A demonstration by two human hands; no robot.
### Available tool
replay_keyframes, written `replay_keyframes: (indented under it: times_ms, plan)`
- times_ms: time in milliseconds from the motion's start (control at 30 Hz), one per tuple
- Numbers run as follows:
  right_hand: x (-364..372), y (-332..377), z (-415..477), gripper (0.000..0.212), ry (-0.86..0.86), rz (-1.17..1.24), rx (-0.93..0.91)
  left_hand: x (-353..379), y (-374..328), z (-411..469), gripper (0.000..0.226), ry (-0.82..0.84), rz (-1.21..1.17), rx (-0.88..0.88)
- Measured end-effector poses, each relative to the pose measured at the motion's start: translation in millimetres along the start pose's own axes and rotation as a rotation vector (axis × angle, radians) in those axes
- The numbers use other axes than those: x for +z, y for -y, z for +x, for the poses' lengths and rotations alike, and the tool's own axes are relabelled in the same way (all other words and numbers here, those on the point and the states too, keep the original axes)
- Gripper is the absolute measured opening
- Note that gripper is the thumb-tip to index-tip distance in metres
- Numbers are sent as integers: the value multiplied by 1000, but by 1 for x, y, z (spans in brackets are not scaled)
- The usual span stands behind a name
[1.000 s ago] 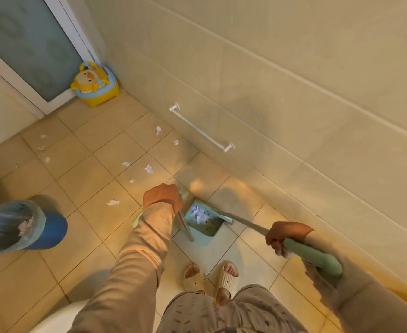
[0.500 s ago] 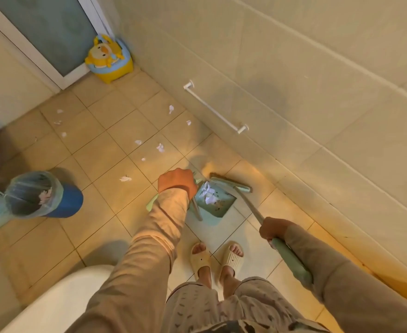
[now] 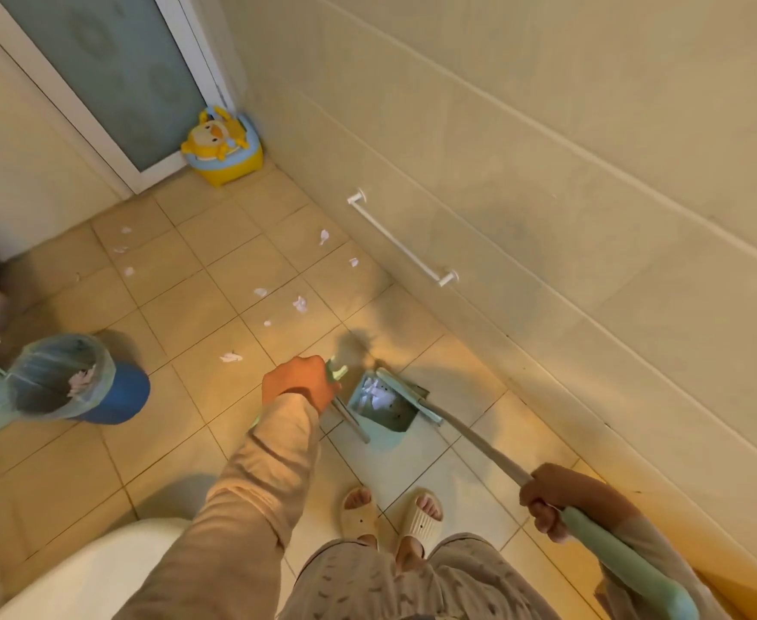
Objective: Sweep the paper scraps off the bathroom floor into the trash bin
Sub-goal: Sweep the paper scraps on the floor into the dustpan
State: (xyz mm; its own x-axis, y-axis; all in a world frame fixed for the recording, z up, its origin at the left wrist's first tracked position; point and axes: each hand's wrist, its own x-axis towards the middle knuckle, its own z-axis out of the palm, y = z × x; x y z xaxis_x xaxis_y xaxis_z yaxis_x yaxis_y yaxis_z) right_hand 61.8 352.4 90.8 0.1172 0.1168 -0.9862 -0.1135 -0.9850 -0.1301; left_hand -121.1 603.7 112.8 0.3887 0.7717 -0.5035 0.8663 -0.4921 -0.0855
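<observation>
The paper scraps [image 3: 299, 303] are small, white, crumpled bits scattered over the tan floor tiles ahead of the left hand [image 3: 298, 387]; the nearest one lies just ahead of it and to its left. More white bits sit inside the dustpan [image 3: 390, 418], a pale grey-green square tray on the floor just right of that hand. The trash bin [image 3: 119, 398] is a blue tub lined with a clear bag, with some white paper inside, and it stands well to the left of the left hand. The left hand is a fist with the knuckles up, curled round the green top of the dustpan's handle, and its beige sleeve reaches forward from the body. A thin metal shaft slants from under this hand back toward the person's feet, alongside the pan's left edge. The right hand [image 3: 551, 496] is nearer the body and off to the right. Its fingers wrap round the broom [image 3: 470, 445] where the metal shaft meets the pale green grip, and the grip runs back under the forearm. The broom's long axis runs diagonally from the right hand forward and left to the dustpan. Its narrow green head lies along the pan's wall-side edge and touches it.
</observation>
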Motion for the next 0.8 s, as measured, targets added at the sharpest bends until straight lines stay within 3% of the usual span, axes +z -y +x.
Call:
replay_keyframes:
  times_ms: [367,600,800]
  plan:
    - [-4,92,10,39,-88,-77,-193,21,35,-13,39,-34,-234,-240]
    - [4,138,25,40,-105,-147,-168,34,77,-27,39,-25,-393,-410]
    - [8,201,37,37,-2,-169,-117,30,103,-11,43,-15,-439,-522]
